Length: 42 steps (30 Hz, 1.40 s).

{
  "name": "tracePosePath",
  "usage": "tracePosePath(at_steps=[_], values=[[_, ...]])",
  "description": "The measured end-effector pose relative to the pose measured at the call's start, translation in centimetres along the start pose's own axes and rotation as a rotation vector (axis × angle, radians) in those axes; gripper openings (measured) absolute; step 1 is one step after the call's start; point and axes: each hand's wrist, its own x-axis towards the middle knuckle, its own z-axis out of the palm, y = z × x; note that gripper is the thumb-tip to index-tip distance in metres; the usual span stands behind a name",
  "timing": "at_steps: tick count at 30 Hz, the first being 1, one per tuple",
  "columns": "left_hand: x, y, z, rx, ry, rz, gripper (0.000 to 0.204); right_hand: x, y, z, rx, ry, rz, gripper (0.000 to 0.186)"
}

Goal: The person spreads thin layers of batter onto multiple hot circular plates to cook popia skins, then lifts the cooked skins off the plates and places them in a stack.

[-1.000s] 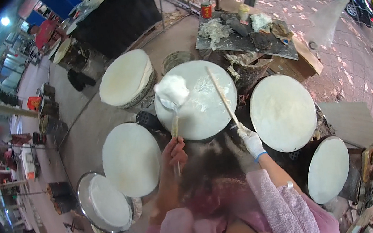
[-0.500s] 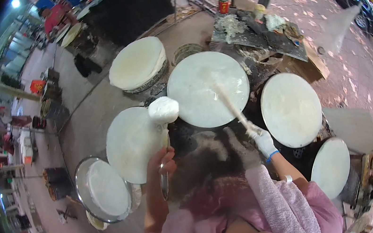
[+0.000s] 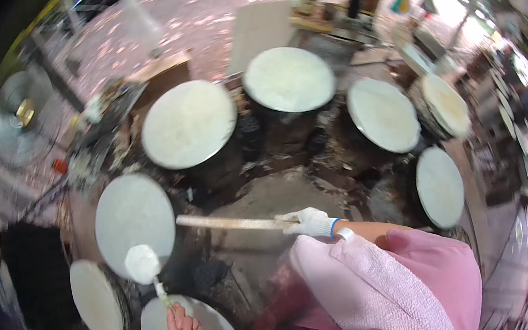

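Note:
My left hand (image 3: 184, 328) is closed round the handle of a ladle (image 3: 141, 264) heaped with white paste, over the lower edge of a round pale griddle plate (image 3: 125, 222); another plate (image 3: 154, 319) lies under my forearm. My right hand (image 3: 307, 223), in a white glove, grips a flat wooden stick (image 3: 231, 222) that points left toward the first plate. A pink towel (image 3: 375, 284) lies along my right forearm.
More round plates (image 3: 188, 123) (image 3: 289, 78) (image 3: 384, 114) curve round me on dark stoves, with a stack of pale discs (image 3: 445, 106) at the right. Behind are a standing fan (image 3: 15, 125), a cardboard box (image 3: 166, 70), a cluttered board (image 3: 102, 120) and a wire fence.
The view has swung sharply right, bringing the right-hand stoves to the centre. The stick has lifted off the centre plate and now lies nearly level; both hands keep their holds.

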Motion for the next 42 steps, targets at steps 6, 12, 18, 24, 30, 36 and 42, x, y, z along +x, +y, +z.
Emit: tracePosePath(at_steps=[6,12,18,24,30,36,42], values=[[-0.5,-5.4,9.6,0.982,-0.193,0.271,0.021,-7.7,7.6,-3.4,0.187,0.714,0.307,0.058],[5.2,-12.4,15.2,0.695,-0.547,-0.376,0.029,-9.8,17.1,-9.9,0.031,1.042,0.482,0.032],[7.4,-23.6,18.3,0.465,-0.29,-0.747,0.033,-11.3,32.0,-21.1,0.399,1.633,0.307,0.042],[8.5,-32.4,25.4,0.353,-0.366,-0.804,0.034,-10.5,38.8,-31.5,0.571,1.574,0.496,0.09],[10.7,-37.5,32.5,0.22,-0.472,-0.828,0.037,-9.7,34.8,-36.9,0.447,1.434,0.736,0.069],[15.3,-40.3,38.3,0.517,-0.52,-0.761,0.033,-9.0,28.3,-39.1,0.407,1.721,0.244,0.05],[20.1,-42.7,42.8,0.78,-0.636,-0.783,0.025,-13.4,21.7,-44.7,0.729,1.646,-0.225,0.033]])
